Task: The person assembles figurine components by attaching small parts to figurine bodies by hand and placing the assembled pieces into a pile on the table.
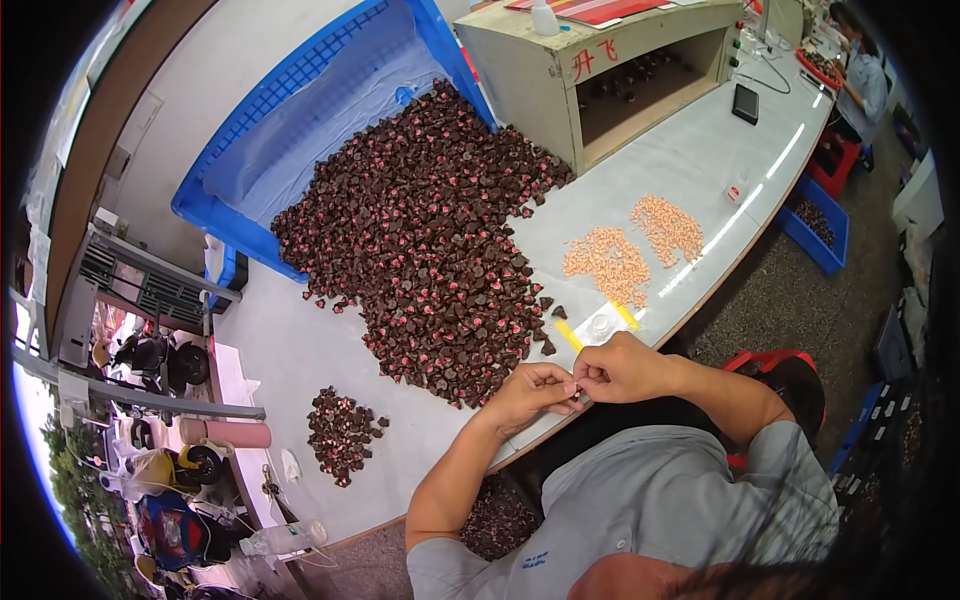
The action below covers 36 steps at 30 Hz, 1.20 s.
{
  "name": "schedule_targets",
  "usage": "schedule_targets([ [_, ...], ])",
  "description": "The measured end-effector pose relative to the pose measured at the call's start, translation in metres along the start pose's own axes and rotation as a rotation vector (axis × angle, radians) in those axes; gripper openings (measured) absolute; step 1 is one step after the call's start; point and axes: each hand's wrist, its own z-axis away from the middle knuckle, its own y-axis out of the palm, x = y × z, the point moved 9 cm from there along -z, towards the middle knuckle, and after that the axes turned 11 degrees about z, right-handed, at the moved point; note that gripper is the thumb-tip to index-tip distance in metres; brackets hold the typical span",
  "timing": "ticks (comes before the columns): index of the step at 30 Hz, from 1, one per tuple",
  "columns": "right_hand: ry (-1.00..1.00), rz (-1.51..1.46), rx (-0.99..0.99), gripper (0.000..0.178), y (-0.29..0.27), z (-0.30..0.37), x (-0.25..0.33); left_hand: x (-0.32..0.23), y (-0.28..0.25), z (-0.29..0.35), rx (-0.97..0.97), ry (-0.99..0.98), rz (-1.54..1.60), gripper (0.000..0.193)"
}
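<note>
Grey shirt, blue print — left hand and right hand pinching an indistinct tiny piece — cabinet lettered red.

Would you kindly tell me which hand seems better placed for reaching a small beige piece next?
Probably the right hand: it is closer to the nearer pile of small beige pieces, while the left hand sits closer to the large heap of dark pieces.
</note>
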Motion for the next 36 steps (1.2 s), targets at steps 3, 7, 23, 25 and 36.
schedule_targets([
  [3,-0.016,0.017,-0.027,0.007,-0.009,0.000,0.001,0.001,-0.001,-0.001,-0.018,-0.005,-0.003,0.020],
  [7,-0.102,0.309,-0.151,0.009,-0.051,-0.004,0.004,-0.002,-0.004,0.001,-0.050,0.032,0.001,0.024],
  [23,-0.124,0.843,0.020,0.014,-0.046,-0.019,-0.011,-0.002,-0.006,0.000,-0.037,0.038,0.048,0.029],
  [25,-0.129,0.841,0.013,0.014,-0.046,-0.019,-0.008,-0.002,-0.006,0.000,-0.037,0.037,0.050,0.029],
  [36,-0.141,0.284,-0.173,0.011,-0.022,-0.008,0.018,-0.001,-0.009,-0.001,-0.041,0.061,0.081,0.028],
])
